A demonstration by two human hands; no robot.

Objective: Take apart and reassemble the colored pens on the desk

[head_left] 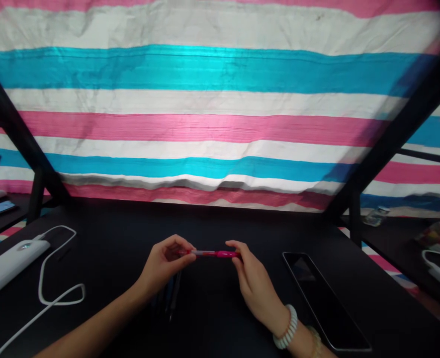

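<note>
A pink pen point(214, 253) lies level between my two hands above the dark table. My left hand point(172, 258) pinches its clear left part between thumb and fingers. The thumb and fingers of my right hand point(251, 276) are closed around the pink right end. Below my left hand, several dark pens point(173, 296) lie on the table, partly hidden by the hand and hard to make out.
A tablet-like black device point(326, 301) lies to the right. At the left are a white power strip point(9, 268) and its looped white cable point(43, 278). Behind the black table point(205, 219) hangs a striped sheet point(212, 124), between slanted black bars.
</note>
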